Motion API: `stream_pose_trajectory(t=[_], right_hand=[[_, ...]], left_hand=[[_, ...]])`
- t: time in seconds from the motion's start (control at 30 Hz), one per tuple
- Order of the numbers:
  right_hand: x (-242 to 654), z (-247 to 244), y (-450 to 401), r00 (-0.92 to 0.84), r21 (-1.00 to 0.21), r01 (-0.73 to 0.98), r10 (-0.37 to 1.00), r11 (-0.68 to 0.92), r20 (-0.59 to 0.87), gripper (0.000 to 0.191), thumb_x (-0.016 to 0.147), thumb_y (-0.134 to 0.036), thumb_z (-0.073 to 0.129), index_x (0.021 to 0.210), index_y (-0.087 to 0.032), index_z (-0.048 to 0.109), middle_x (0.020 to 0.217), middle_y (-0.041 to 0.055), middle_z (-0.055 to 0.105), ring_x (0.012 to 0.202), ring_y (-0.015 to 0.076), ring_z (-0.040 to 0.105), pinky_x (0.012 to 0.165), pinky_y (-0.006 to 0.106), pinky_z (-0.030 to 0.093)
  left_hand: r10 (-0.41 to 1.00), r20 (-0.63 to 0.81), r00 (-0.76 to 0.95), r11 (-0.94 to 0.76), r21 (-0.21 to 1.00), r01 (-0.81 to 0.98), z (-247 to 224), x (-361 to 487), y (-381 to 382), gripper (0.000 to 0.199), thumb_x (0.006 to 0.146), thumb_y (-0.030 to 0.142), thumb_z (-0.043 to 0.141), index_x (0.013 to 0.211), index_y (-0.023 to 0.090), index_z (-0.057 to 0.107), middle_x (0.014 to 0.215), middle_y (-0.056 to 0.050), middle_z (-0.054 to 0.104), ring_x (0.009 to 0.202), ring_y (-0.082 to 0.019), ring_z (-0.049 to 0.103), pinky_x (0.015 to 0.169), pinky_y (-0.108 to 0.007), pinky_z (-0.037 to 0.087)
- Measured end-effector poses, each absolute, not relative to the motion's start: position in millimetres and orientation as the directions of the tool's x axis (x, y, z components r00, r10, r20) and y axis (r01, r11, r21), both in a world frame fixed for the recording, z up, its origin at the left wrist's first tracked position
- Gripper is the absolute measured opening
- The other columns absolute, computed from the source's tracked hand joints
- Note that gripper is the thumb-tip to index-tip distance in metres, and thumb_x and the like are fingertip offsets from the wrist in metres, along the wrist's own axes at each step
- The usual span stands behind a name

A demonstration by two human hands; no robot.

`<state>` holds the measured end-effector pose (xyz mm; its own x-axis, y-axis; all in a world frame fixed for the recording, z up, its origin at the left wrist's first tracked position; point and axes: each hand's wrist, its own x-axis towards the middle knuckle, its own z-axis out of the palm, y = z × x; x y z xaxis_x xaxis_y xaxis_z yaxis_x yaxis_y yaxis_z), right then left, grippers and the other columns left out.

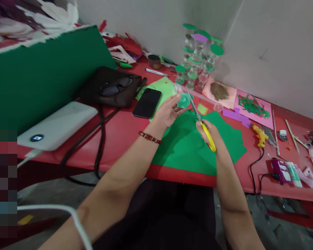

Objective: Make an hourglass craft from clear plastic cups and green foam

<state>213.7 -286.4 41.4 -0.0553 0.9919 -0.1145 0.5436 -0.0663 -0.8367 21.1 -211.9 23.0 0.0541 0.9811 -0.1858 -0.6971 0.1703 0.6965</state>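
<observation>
My left hand (169, 110) is closed on a small clear plastic piece, shaped like those in the stacks behind it, with a round green end (183, 100) facing me. In my right hand (208, 131) is a pair of scissors (208, 137) with yellow handles. Their blades point up and away, with the tips close beside the green end; I cannot tell whether they touch it. Beneath both hands lie sheets of green paper (187, 149), and a lighter green sheet (163, 85) is behind my left hand.
Stacked clear pieces with green and purple discs (197, 59) stand by the wall. Brown powder (219, 91) and green scraps (253, 106) lie on pink sheets. A yellow glue gun (260, 135) is at right. Left are a phone (147, 102), a dark bag (106, 86) and a power bank (59, 125).
</observation>
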Motion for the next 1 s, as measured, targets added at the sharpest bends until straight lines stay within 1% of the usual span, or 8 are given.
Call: stream_pose_trajectory(t=[0.17, 0.27, 0.37, 0.47, 0.57, 0.7, 0.9, 1.0], right_hand=[[217.2, 39.6, -285.1, -0.092, -0.901, 0.421, 0.984, -0.101, -0.153, 0.075, 0.074, -0.090, 0.064, 0.109, -0.024, 0.062, 0.071, -0.0037, 0.054, 0.055, 0.0107, 0.047, 0.049, 0.024, 0.037], [219.1, 37.7, -285.2, -0.114, -0.916, 0.388, 0.981, -0.101, -0.156, 0.074, 0.075, -0.088, 0.065, 0.111, -0.024, 0.063, 0.072, -0.0037, 0.055, 0.053, 0.0095, 0.045, 0.047, 0.023, 0.036], [219.9, 34.2, -284.4, -0.119, -0.923, 0.370, 0.981, -0.101, -0.155, 0.077, 0.075, -0.089, 0.065, 0.113, -0.023, 0.063, 0.071, -0.0041, 0.054, 0.051, 0.0084, 0.042, 0.045, 0.022, 0.034], [219.8, 30.3, -282.6, -0.082, -0.917, 0.387, 0.987, -0.098, -0.140, 0.078, 0.074, -0.091, 0.064, 0.111, -0.022, 0.064, 0.069, -0.0049, 0.051, 0.049, 0.0076, 0.040, 0.044, 0.022, 0.033], [219.6, 27.5, -281.3, -0.063, -0.903, 0.423, 0.992, -0.074, -0.111, 0.077, 0.076, -0.093, 0.060, 0.107, -0.023, 0.065, 0.064, -0.0060, 0.047, 0.048, 0.0077, 0.039, 0.043, 0.021, 0.032], [219.2, 26.3, -281.9, -0.062, -0.892, 0.446, 0.993, -0.067, -0.105, 0.076, 0.077, -0.093, 0.060, 0.106, -0.023, 0.066, 0.059, -0.0073, 0.042, 0.047, 0.0083, 0.039, 0.043, 0.021, 0.031], [220.0, 29.1, -284.9, -0.044, -0.872, 0.485, 0.994, -0.065, -0.099, 0.078, 0.079, -0.094, 0.057, 0.109, -0.023, 0.068, 0.058, -0.0071, 0.042, 0.048, 0.0093, 0.041, 0.045, 0.021, 0.032], [221.2, 32.6, -285.8, -0.048, -0.850, 0.524, 0.995, -0.054, -0.093, 0.080, 0.077, -0.095, 0.056, 0.109, -0.022, 0.069, 0.058, -0.0068, 0.041, 0.049, 0.0105, 0.042, 0.046, 0.022, 0.033]], left_hand=[[0.976, -0.185, 0.115, 0.213, 0.711, -0.670, 24.5, 22.7, -214.1, 0.026, 0.079, 0.032, 0.088, 0.093, 0.022, 0.069, 0.092, -0.003, 0.079, 0.077, -0.016, 0.076, 0.084, -0.033, 0.064], [0.975, -0.173, 0.137, 0.220, 0.706, -0.674, 24.9, 22.8, -214.6, 0.023, 0.081, 0.030, 0.086, 0.096, 0.021, 0.071, 0.092, -0.003, 0.079, 0.074, -0.015, 0.075, 0.080, -0.031, 0.064], [0.976, -0.166, 0.143, 0.219, 0.709, -0.670, 24.6, 22.2, -214.3, 0.022, 0.082, 0.030, 0.085, 0.097, 0.021, 0.072, 0.093, -0.003, 0.079, 0.074, -0.015, 0.075, 0.080, -0.031, 0.064], [0.976, -0.170, 0.139, 0.219, 0.713, -0.666, 24.2, 22.1, -213.9, 0.021, 0.081, 0.030, 0.085, 0.097, 0.022, 0.073, 0.095, -0.004, 0.080, 0.076, -0.015, 0.075, 0.081, -0.031, 0.064], [0.975, -0.183, 0.129, 0.221, 0.708, -0.670, 24.7, 22.9, -214.4, 0.022, 0.079, 0.030, 0.086, 0.092, 0.022, 0.071, 0.092, -0.003, 0.079, 0.076, -0.016, 0.075, 0.081, -0.031, 0.064], [0.976, -0.186, 0.112, 0.212, 0.708, -0.674, 26.5, 23.7, -216.1, 0.031, 0.076, 0.033, 0.090, 0.088, 0.022, 0.064, 0.088, -0.001, 0.077, 0.076, -0.016, 0.076, 0.079, -0.030, 0.063], [0.979, -0.175, 0.105, 0.198, 0.696, -0.690, 26.6, 21.7, -214.3, 0.036, 0.074, 0.034, 0.092, 0.094, 0.022, 0.064, 0.081, 0.002, 0.074, 0.069, -0.013, 0.072, 0.067, -0.024, 0.060], [0.979, -0.181, 0.094, 0.195, 0.694, -0.693, 25.0, 20.1, -212.3, 0.038, 0.073, 0.035, 0.093, 0.096, 0.022, 0.066, 0.077, 0.004, 0.071, 0.064, -0.010, 0.069, 0.066, -0.023, 0.059]])
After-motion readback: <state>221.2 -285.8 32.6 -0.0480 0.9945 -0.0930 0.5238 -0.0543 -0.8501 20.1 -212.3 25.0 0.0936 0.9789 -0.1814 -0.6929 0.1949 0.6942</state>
